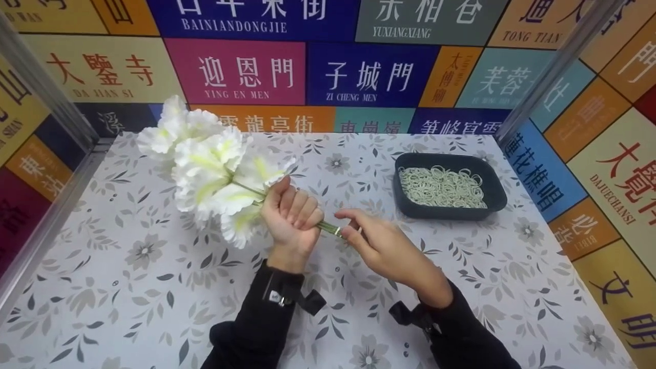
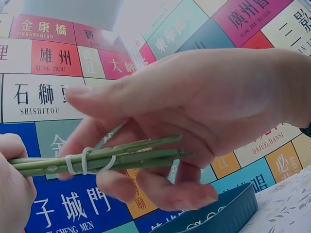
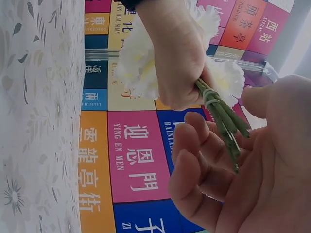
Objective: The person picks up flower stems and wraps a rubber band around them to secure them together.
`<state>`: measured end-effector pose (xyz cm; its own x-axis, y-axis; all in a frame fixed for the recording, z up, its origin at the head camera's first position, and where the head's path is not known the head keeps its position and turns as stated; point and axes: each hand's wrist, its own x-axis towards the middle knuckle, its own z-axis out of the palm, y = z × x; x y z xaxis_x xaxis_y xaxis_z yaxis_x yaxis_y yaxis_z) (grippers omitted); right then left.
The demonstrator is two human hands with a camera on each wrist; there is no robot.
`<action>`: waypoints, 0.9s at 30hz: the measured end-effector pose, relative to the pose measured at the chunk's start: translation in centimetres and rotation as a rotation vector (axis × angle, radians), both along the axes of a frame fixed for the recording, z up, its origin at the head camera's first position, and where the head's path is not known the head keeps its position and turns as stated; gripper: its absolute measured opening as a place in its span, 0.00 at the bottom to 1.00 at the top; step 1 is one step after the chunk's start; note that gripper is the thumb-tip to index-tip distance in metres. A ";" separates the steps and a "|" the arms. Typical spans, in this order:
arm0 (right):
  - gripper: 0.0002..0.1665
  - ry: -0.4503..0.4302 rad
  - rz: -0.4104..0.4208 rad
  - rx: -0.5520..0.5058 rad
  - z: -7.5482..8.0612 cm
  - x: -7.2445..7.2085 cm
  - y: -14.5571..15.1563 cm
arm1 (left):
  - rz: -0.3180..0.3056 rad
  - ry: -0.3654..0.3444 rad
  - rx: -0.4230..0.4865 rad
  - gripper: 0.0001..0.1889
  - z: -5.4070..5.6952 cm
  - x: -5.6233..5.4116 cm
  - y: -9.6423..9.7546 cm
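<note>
My left hand [image 1: 292,218] grips a bunch of white artificial flowers [image 1: 207,166] by the green stems [image 2: 141,158], with the blooms pointing to the far left. Pale rubber bands [image 2: 85,160] loop around the stems just beyond that fist, and the cut ends stick out past them. Around these ends curves my right hand [image 1: 387,251], its fingers loosely bent and thumb apart. In the right wrist view the stem ends lie in front of its palm [image 3: 262,160], with the fingers not closed on them.
A dark rectangular tub [image 1: 451,211] of loose pale rubber bands [image 1: 441,188] stands at the back right of the table. Leaf-patterned cloth [image 1: 143,307] covers the tabletop. Panels with colourful place-name signs [image 1: 236,72] enclose the back and sides.
</note>
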<state>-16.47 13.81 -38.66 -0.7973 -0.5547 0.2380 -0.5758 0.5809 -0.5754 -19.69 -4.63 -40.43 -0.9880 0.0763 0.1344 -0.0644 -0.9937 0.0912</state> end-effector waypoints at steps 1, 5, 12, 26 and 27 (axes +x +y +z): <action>0.23 -0.013 0.000 0.018 -0.1 0.0 -0.1 | 0.000 0.000 0.002 0.32 0.0 0.0 0.0; 0.23 -0.030 0.007 0.072 -0.4 0.0 -0.4 | 0.002 -0.016 -0.002 0.32 0.0 0.1 -0.1; 0.15 -0.049 0.041 0.074 -0.7 0.0 -0.5 | -0.033 0.003 0.004 0.33 0.1 0.0 -0.1; 0.17 -0.060 0.043 0.108 -1.1 0.2 -1.0 | -0.074 0.015 -0.010 0.31 0.2 0.0 -0.3; 0.17 -0.060 0.047 0.113 -1.1 0.2 -1.0 | -0.079 0.016 -0.025 0.32 0.2 0.0 -0.3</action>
<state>-16.25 12.81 -39.73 -0.7806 -0.6125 0.1246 -0.5706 0.6168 -0.5422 -19.71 -4.94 -40.19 -0.9765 0.1575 0.1474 -0.1407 -0.9830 0.1179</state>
